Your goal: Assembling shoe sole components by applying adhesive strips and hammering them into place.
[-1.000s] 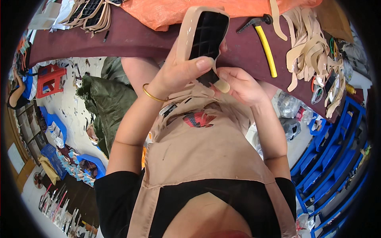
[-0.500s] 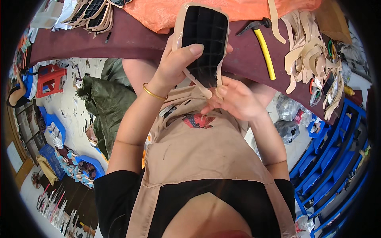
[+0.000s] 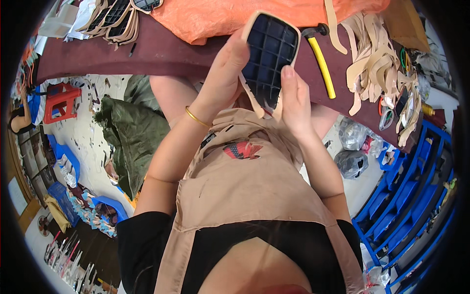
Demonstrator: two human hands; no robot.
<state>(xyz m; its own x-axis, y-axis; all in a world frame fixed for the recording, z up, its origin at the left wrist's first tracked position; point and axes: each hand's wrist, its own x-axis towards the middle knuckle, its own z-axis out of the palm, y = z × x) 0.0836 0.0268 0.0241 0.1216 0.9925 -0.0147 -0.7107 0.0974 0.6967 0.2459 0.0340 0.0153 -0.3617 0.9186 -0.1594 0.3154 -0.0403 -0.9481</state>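
Between my two hands, above my lap, is a black gridded panel [image 3: 270, 54] with a beige strip around its edge. It stands tilted, wide end up, and the strip's two loose ends hang at its narrow lower end. My left hand [image 3: 226, 68] grips the left edge, fingers mostly hidden behind it. At the lower right edge, my right hand [image 3: 296, 98] holds it with the thumb lying along the front.
A yellow-handled hammer [image 3: 322, 68] lies on the maroon table [image 3: 171, 56] right of the panel. Beyond it is a heap of beige strips [image 3: 374, 63]. Similar edged panels [image 3: 117, 22] are stacked at far left. Orange sheeting [image 3: 196, 22] covers the back. Blue racks [image 3: 406, 186] stand at right.
The panel has shifted right and turned a little. My left thumb has moved off its face to the edge. My right hand has left the loose strip ends and moved up to the panel's right side.
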